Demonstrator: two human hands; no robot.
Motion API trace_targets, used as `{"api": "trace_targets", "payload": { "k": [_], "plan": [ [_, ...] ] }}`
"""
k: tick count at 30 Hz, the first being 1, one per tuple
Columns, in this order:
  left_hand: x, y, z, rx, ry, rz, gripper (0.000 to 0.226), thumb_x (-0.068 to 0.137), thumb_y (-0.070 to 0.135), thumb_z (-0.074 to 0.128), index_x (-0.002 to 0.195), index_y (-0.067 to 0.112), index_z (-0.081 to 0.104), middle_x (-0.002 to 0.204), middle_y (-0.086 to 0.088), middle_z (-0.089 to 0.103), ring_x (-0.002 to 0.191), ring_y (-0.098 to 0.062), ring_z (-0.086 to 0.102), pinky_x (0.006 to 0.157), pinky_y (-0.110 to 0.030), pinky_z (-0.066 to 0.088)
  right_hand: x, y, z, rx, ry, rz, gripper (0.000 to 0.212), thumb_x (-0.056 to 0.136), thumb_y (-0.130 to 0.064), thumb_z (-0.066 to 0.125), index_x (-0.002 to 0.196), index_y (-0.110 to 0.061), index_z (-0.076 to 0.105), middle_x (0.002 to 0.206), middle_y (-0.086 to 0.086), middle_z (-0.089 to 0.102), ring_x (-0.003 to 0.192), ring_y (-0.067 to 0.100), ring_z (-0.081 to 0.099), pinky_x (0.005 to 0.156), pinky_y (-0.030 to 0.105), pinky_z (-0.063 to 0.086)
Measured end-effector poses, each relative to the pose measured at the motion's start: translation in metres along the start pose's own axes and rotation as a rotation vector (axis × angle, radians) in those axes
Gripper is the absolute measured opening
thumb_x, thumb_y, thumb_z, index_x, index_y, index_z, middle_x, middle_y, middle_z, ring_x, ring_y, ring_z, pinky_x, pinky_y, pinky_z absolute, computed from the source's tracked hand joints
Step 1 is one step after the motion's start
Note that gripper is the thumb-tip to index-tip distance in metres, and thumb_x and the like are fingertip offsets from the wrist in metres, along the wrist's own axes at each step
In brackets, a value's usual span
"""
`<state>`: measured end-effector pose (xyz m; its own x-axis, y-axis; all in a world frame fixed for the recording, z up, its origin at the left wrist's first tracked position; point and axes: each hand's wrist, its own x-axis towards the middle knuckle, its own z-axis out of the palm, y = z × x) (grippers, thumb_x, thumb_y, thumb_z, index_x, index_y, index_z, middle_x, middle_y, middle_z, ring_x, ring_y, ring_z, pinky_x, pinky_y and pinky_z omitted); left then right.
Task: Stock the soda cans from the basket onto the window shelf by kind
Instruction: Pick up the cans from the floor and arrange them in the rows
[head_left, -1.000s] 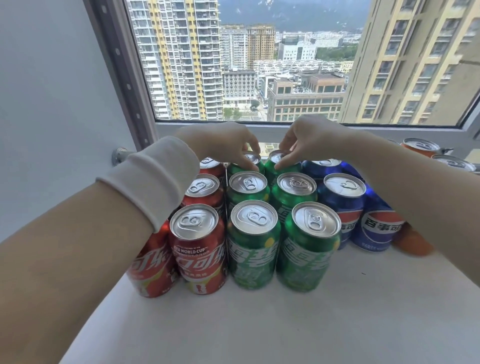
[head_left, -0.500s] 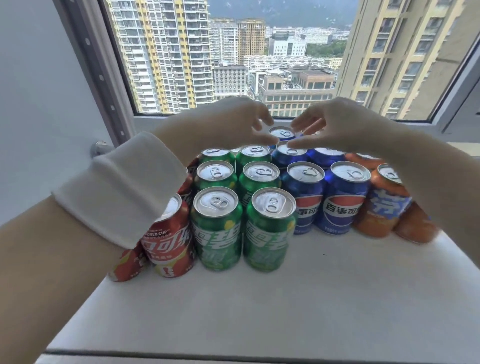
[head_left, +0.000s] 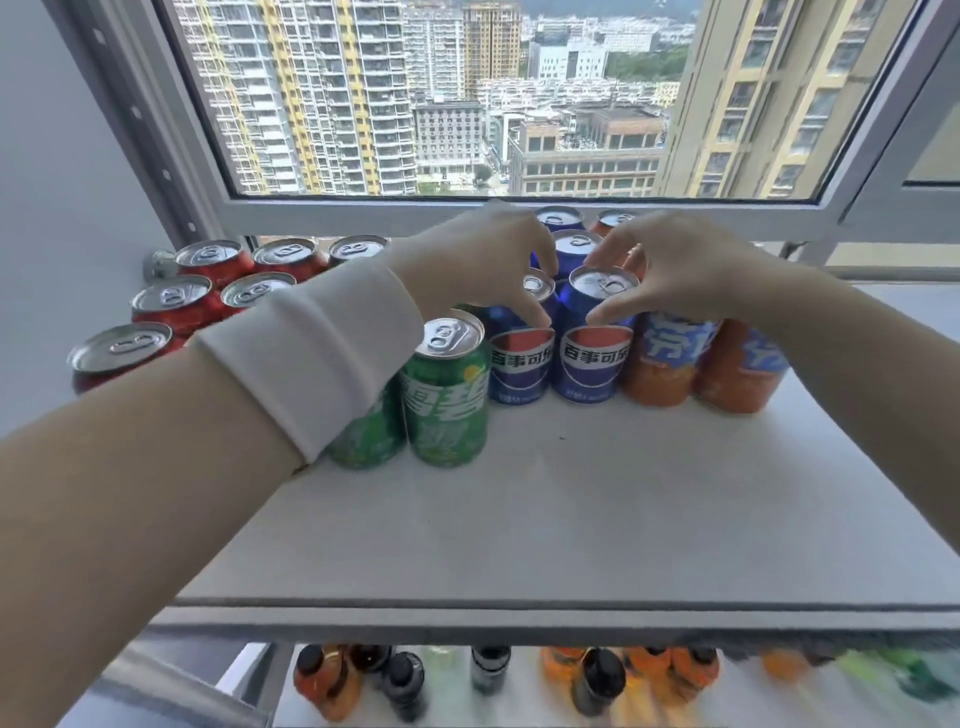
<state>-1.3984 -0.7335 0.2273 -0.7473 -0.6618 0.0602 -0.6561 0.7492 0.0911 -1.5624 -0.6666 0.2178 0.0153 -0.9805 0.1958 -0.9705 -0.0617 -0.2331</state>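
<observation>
Fingers (head_left: 524, 304) of the left hand (head_left: 467, 265) curl down over the top of the left blue can (head_left: 517, 364). The thumb sits low on its front and the forefinger arches over the rim, so the can's head is pinched between them. The right hand (head_left: 680, 265) mirrors this on the right blue can (head_left: 592, 364), with its thumb across the upper front and its forefinger reaching over the back of the lid. Both cans stand upright, touching each other, at the front of the blue group on the window shelf (head_left: 571, 493). More blue cans (head_left: 574, 244) stand in file behind them toward the glass. Just right of the pair stand orange cans (head_left: 660, 364), partly under the right wrist. To the left are green cans (head_left: 447, 395), half hidden by the left forearm, which wears a white wristband (head_left: 311, 353). Farther left, red cans (head_left: 176, 301) stand in rows by the wall. The window (head_left: 467, 104) looks onto tall apartment blocks. Below the shelf's front edge, blurred bottles (head_left: 405, 680) with dark caps stand on a lower level.
</observation>
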Motion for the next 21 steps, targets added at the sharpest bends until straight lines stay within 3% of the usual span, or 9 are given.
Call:
{"api": "trace_targets", "payload": {
  "k": [4,8,12,15,21],
  "plan": [
    [-0.005,0.002,-0.003,-0.062,-0.006,-0.012,0.052,0.071,0.038,0.076,0.119,0.025,0.062,0.113,-0.001,0.061,0.094,-0.015,0.052,0.077,-0.027,0.040,-0.004,-0.002,-0.003,0.023,-0.012,0.011,0.055,0.066,-0.034,0.081,0.112,-0.011,0.062,0.110,0.004,0.065,0.089,0.012,0.053,0.074,0.021,0.035],
    [-0.014,0.007,-0.004,-0.088,-0.025,0.006,0.047,0.071,0.041,0.075,0.115,0.026,0.064,0.109,0.000,0.063,0.093,-0.014,0.054,0.079,-0.028,0.043,-0.018,-0.005,-0.007,0.039,-0.033,0.018,0.055,0.067,-0.035,0.080,0.112,-0.011,0.061,0.105,0.002,0.064,0.090,0.014,0.054,0.074,0.022,0.036],
    [-0.024,0.013,-0.005,-0.093,-0.044,0.021,0.047,0.070,0.044,0.075,0.114,0.028,0.065,0.107,0.000,0.065,0.094,-0.016,0.057,0.083,-0.030,0.047,-0.032,-0.009,-0.011,0.028,-0.046,0.028,0.053,0.066,-0.038,0.080,0.110,-0.015,0.061,0.083,-0.012,0.056,0.088,0.012,0.053,0.072,0.023,0.035],
    [-0.029,0.016,-0.005,-0.083,-0.057,0.047,0.048,0.072,0.044,0.073,0.116,0.027,0.064,0.108,-0.001,0.066,0.091,-0.015,0.057,0.075,-0.026,0.041,-0.040,-0.012,-0.014,0.015,-0.060,0.013,0.052,0.066,-0.038,0.079,0.110,-0.015,0.063,0.076,-0.019,0.048,0.086,0.010,0.052,0.062,0.019,0.037],
    [-0.036,0.025,-0.006,-0.012,-0.075,0.076,0.048,0.075,0.044,0.071,0.119,0.026,0.062,0.111,-0.001,0.064,0.089,-0.013,0.051,0.074,-0.023,0.033,-0.051,-0.013,-0.016,0.051,-0.063,0.008,0.049,0.067,-0.036,0.079,0.109,-0.017,0.062,0.074,-0.023,0.045,0.086,0.011,0.052,0.061,0.011,0.035]
  ]
}}
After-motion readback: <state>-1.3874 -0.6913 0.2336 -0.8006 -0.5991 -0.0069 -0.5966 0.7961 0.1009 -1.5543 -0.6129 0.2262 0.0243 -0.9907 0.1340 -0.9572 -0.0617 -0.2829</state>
